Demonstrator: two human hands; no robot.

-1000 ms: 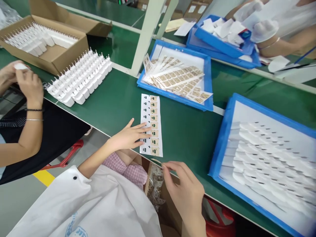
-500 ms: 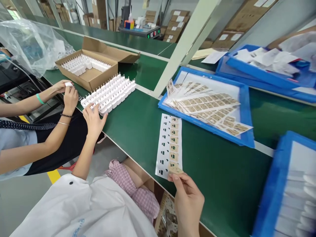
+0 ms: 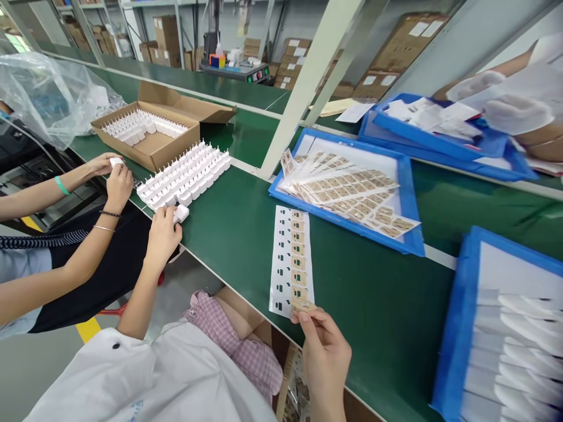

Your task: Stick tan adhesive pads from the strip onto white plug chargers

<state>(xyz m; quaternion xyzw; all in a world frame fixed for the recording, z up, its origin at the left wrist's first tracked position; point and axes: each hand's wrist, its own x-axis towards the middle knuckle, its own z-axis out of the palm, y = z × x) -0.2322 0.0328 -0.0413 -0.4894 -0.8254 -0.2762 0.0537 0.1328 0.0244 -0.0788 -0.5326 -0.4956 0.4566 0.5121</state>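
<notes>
My left hand (image 3: 163, 237) is closed around a small white plug housing (image 3: 181, 213) at the near end of the rows of white plug housings (image 3: 193, 176), which stand with their pins pointing up. My right hand (image 3: 328, 351) pinches a tan sticker (image 3: 304, 305) between thumb and fingertips, at the near end of a white sticker sheet (image 3: 280, 264). The sheet lies flat on the green table, with a column of tan stickers and dark cut-out holes alongside. Whether the pinched sticker is fully off its backing I cannot tell.
At left, a co-worker's hands (image 3: 115, 176) hold a white piece. Behind the rows stands an open cardboard box (image 3: 162, 155) of housings. A blue tray (image 3: 411, 193) of sticker sheets lies beyond the sheet. Another blue tray (image 3: 453, 305) sits right. A pale post (image 3: 303, 88) rises behind.
My left hand has closed on a white plug housing and drawn it off the near end of the rows. My right hand keeps its pinch on the sticker. The view has shifted slightly.
</notes>
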